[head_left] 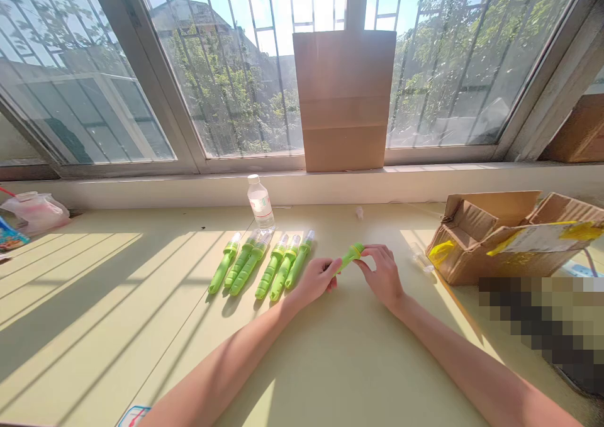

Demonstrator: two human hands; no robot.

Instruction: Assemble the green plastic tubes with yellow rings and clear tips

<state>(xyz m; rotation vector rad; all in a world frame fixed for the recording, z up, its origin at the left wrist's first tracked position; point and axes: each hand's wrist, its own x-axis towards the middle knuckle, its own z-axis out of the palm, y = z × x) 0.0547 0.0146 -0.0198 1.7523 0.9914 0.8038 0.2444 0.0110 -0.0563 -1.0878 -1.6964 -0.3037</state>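
Note:
A green plastic handle (350, 259) with a ribbed collar at its far end is held over the table in front of me. My left hand (319, 278) is closed round its lower part. With thumb and fingertips, my right hand (383, 275) pinches the collar end, hiding its tip. Left of my hands lie several similar green handles (268, 275), side by side and slanted, each with a clear cap on its far end. A clear plastic piece (421, 257), perhaps a cap, lies to the right of my right hand.
A clear water bottle (261, 207) stands behind the row of handles. On the right sits an open cardboard box (509, 248) with yellow tape. A cardboard sheet (345, 100) leans on the window. A pinkish plastic bag (38, 212) is at the far left.

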